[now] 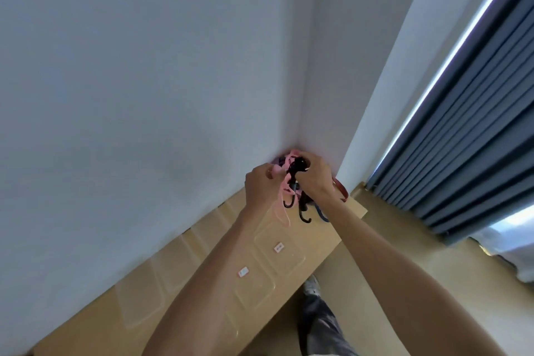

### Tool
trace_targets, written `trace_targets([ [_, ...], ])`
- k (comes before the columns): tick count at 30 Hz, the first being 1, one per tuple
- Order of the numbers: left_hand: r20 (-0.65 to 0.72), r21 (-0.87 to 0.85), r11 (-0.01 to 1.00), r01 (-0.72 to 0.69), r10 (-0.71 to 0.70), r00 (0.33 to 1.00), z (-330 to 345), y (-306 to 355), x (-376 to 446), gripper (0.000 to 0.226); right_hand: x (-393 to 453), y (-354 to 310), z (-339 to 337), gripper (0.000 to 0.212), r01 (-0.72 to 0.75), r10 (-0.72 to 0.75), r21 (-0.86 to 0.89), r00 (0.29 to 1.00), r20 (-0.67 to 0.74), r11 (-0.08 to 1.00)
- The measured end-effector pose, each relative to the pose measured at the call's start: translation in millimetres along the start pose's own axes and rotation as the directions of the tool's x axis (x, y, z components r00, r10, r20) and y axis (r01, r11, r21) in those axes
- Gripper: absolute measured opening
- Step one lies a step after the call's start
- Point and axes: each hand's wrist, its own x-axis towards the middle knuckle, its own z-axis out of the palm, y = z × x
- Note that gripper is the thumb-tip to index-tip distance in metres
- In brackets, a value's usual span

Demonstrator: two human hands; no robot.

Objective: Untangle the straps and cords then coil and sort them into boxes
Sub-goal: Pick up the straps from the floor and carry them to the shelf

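Pink cord point(278, 196) and black hooked straps point(296, 179) hang as one knot, held up above the desk point(341, 228) in your hands: left hand point(260, 185) pinching pink, right hand point(315, 176) curled round the black. Pull hard and the knot will likely tighten, or a hook snag. Clear boxes point(280, 251) lie below; a red-brown strap point(341, 191) and a blue cord point(321, 214) trail behind your right wrist.

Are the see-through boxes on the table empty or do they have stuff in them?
Empty. The clear boxes show only small labels; the tangled bundle is held above them in the left hand and right hand.
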Motion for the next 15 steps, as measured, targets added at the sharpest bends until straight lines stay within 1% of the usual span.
trace_targets([
  [4, 0.071, 0.011, 0.998, 0.056, -0.056, 0.996, 55.1, -0.4, 45.8, 0.030, 56.2, 35.4, -7.3, 0.039, -0.048, 0.049, -0.020, 0.999, 0.018, 0.999],
  [6, 0.094, 0.011, 0.996, 0.086, -0.087, 0.992, 79.4, -3.7, 70.0, 0.031, 85.8, 52.5, -3.6, 0.043, -0.069, 0.070, -0.017, 0.997, 0.043, 0.997],
  [9, 0.101, 0.070, 0.989, 0.131, -0.138, 0.985, 112.4, -13.5, 105.5, 0.032, 128.2, 75.8, 3.3, 0.041, -0.109, 0.111, -0.027, 0.987, 0.114, 0.994],
  [12, 0.090, 0.135, 0.976, 0.173, -0.186, 0.979, 139.6, -20.4, 136.1, 0.039, 164.9, 97.4, 9.0, 0.037, -0.149, 0.155, -0.047, 0.971, 0.180, 0.988],
  [15, 0.085, 0.157, 0.957, 0.246, -0.261, 0.962, 157.1, -20.8, 166.7, 0.035, 201.2, 113.3, 20.6, 0.039, -0.121, 0.142, -0.095, 0.954, 0.265, 0.988],
])
